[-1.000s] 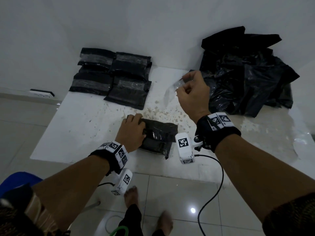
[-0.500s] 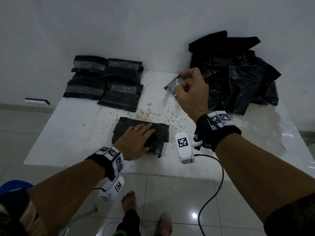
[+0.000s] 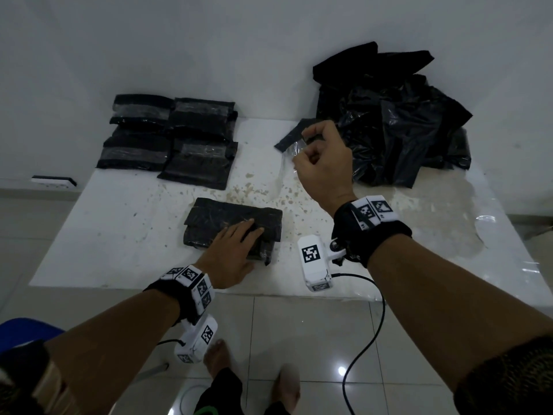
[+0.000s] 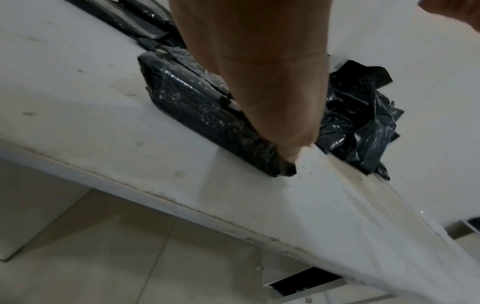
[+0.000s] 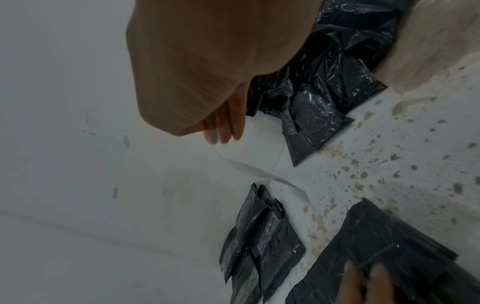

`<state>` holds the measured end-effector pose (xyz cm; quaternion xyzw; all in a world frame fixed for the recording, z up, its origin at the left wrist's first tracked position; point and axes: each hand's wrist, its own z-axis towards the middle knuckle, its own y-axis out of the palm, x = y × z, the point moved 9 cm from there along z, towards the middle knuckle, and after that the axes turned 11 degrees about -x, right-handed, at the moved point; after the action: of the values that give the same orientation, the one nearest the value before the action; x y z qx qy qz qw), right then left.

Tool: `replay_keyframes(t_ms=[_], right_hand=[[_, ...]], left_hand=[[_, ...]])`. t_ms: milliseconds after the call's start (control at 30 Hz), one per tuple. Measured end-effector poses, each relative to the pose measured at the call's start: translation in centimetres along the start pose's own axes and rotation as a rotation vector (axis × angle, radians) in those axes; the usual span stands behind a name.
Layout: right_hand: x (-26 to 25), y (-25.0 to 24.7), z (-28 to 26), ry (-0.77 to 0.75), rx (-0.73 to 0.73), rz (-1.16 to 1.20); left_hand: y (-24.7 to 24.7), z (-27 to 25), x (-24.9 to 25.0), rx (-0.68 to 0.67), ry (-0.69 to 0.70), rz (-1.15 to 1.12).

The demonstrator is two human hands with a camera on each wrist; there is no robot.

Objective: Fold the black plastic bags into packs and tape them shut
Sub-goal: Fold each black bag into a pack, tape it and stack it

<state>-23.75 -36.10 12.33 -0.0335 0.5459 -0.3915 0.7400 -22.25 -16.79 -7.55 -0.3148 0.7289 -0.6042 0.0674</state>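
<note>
The left hand point(image 3: 232, 254) lies flat, fingers straight, pressing down on the folded pack point(image 3: 227, 223) at the near edge of the white counter point(image 3: 119, 235); the left wrist view shows the palm bearing on the pack's glossy black top point(image 4: 197, 107). The right hand point(image 3: 324, 166) is raised above the counter, beyond and to the right of the left hand, its thumb and fingers curled and pinching a strip of clear tape point(image 3: 291, 151) that hangs toward the left hand; in the right wrist view the tape point(image 5: 262, 174) trails off the fingertips point(image 5: 221, 129) as a thin, blurred band. Just behind the right hand a loose heap of bags point(image 3: 398, 121) is piled against the wall point(image 3: 269, 40), one flat corner poking out beside the fingers. Beyond the left hand, well apart from the pack under it, four taped packs point(image 3: 170, 142) lie close together in two rows, each crossed by a pale band of tape. The counter between the hands is speckled with brownish stains point(image 3: 257, 190). Below the counter edge, bare feet point(image 3: 217, 357) stand on a tiled floor point(image 3: 299, 339).
</note>
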Motion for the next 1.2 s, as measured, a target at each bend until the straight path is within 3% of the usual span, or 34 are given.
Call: replay_keyframes(t_ms=[133, 233, 300, 467, 600, 700, 967, 1200], right_hand=[[-0.3, 0.2, 0.1, 0.006, -0.028, 0.049], [-1.0, 2.0, 0.5, 0.034, -0.15, 0.163], [-2.1, 3.3, 0.8, 0.069, -0.236, 0.287], [-5.7, 5.8, 2.1, 0.104, -0.297, 0.459], [-6.8, 6.7, 3.7, 0.139, -0.219, 0.506], [-6.5, 7.0, 4.3, 0.161, -0.165, 0.518], [-2.7, 7.4, 2.6, 0.298, 0.019, 0.418], [1.2, 8.7, -0.8, 0.448, -0.021, 0.284]], left_hand=[[-4.3, -0.1, -2.9, 0.369, -0.171, -0.666], [-6.8, 0.8, -3.7, 0.394, -0.232, -1.243], [-9.0, 1.7, -3.2, 0.366, -0.202, -1.445], [-12.0, 3.0, -2.7, 0.262, -0.097, -1.535], [-11.6, 2.3, -3.6, 0.153, -0.072, -1.727], [-11.3, 1.1, -5.7, 0.186, -0.064, -1.802], [-11.3, -1.1, -12.6, 0.235, -0.205, -1.655], [-11.6, -1.3, -14.9, 0.147, -0.318, -1.422]])
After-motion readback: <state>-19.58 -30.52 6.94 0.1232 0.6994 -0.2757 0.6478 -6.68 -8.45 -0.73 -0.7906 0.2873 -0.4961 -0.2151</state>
